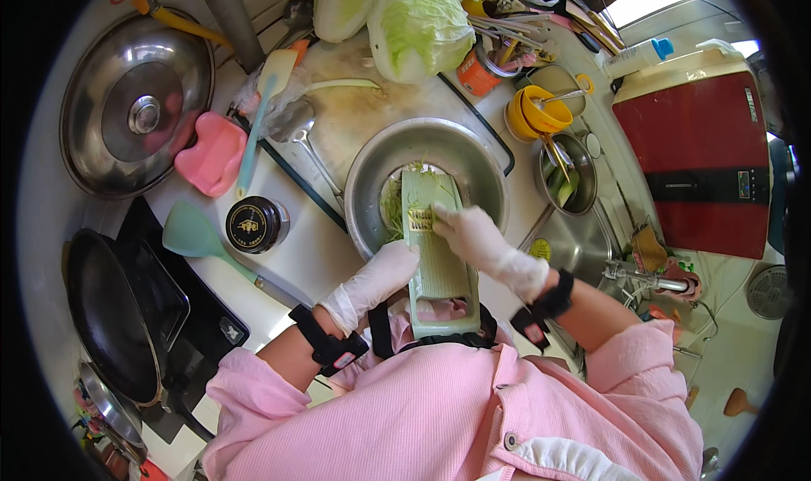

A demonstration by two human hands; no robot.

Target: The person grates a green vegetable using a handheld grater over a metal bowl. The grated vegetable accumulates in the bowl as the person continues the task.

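Observation:
A pale green handheld grater (440, 253) slants from my body into a stainless steel bowl (485, 158), its far end inside the rim. My left hand (389, 269), in a white glove, grips the grater's left edge with the thumb on top. Over the right side of the blade insert (419, 220) is my gloved right hand (472, 240), fingers curled; whether a piece of vegetable is under them is hidden. Green vegetable shreds (394, 208) lie in the bowl to the left of the grater, and a few cling to its far end.
Behind the bowl, napa cabbages (421, 31) rest by a stained cutting board (342, 123). A lidded jar (253, 224), a green spatula (196, 231) and a black wok (111, 316) are on the left. To the right are a small metal pot (586, 189) with green vegetable pieces and a sink (580, 246).

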